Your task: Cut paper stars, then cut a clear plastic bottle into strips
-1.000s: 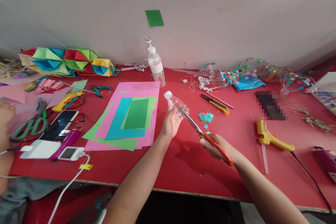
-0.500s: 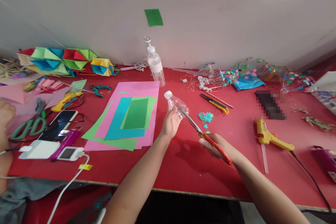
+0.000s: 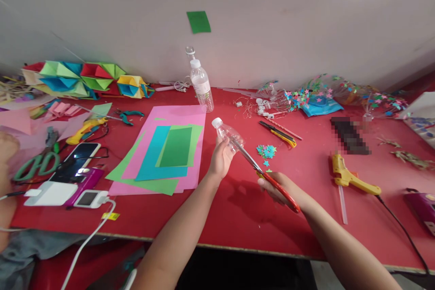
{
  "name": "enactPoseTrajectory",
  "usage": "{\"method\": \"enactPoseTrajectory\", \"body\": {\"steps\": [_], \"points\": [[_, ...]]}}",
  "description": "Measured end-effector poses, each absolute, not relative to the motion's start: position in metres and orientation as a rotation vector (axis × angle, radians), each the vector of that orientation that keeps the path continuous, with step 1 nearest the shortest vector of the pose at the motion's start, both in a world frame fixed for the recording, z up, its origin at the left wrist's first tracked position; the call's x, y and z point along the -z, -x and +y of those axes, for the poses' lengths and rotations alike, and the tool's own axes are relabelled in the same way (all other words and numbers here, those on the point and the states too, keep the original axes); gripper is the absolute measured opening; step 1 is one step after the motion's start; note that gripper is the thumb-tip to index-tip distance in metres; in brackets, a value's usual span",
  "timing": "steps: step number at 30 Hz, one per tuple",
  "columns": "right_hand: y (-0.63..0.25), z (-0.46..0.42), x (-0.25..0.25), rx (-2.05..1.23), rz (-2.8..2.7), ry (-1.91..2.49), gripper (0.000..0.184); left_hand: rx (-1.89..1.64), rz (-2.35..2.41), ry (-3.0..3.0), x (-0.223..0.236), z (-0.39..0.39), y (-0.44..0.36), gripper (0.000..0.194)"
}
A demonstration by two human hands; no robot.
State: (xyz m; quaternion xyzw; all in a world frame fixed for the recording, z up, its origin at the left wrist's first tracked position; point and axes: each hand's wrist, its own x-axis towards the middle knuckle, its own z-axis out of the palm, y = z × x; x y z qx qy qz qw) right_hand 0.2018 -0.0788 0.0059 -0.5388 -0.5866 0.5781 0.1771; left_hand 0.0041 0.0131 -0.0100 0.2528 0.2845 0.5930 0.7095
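A clear bottle top (image 3: pixel 226 131) with a white cap is being grasped by the left hand (image 3: pixel 220 159), left of the star pile (image 3: pixel 266 151) on the desk (image 3: pixel 238 226). Red-handled scissors (image 3: pixel 257 168) are being gripped by the right hand (image 3: pixel 287 186), nearer than the star pile, their blades being held at the bottle top's open end. Paper sheets (image 3: pixel 176 147) are being supported farther left of the star pile, a glue gun (image 3: pixel 355 180) to its right.

The head view looks forward and down over the nearby red table (image 3: pixel 231 222).
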Motion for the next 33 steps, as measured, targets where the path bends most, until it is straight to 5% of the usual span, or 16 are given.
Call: {"method": "enactPoseTrajectory", "body": {"steps": [33], "points": [[-0.189,-0.083,-0.017,-1.610,-1.664,1.517,0.054,-1.329,0.695,-0.741,0.006,0.010,-0.004,0.054]]}}
